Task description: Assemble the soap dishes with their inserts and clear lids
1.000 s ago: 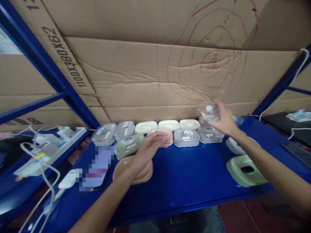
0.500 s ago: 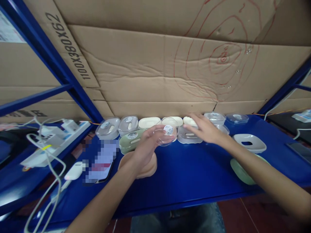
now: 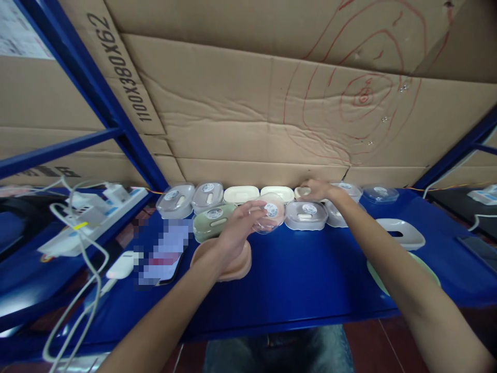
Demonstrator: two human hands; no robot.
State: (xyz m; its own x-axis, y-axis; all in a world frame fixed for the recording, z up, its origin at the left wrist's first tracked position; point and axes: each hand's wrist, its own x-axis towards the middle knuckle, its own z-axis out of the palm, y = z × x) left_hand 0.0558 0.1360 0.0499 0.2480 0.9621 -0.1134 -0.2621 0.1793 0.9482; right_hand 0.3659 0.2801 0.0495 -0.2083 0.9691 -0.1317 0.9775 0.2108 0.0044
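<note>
My left hand (image 3: 241, 221) is closed on a clear plastic lid (image 3: 272, 209) with a round white sticker, held above the table. Something pinkish shows through the lid; I cannot tell if it is a separate part. Below that hand lies a pink soap dish (image 3: 241, 268), partly covered by the wrist. At the back row, my right hand (image 3: 319, 190) has its fingers closed at a small cream soap dish (image 3: 301, 193), most of which they hide. Two more cream dishes, one of them this cream dish (image 3: 241, 195), stand to its left.
Lidded grey boxes (image 3: 306, 215) and a green lidded box (image 3: 213, 223) stand along the back. At right lie a white oval dish (image 3: 411, 235) and a green dish (image 3: 425, 267). A phone (image 3: 166, 254) and a power strip (image 3: 93, 223) with cables are at left.
My right hand has moved from above the back row down onto the small cream dish, its fingers drawing together. My left hand still holds the clear lid, now turned slightly.
</note>
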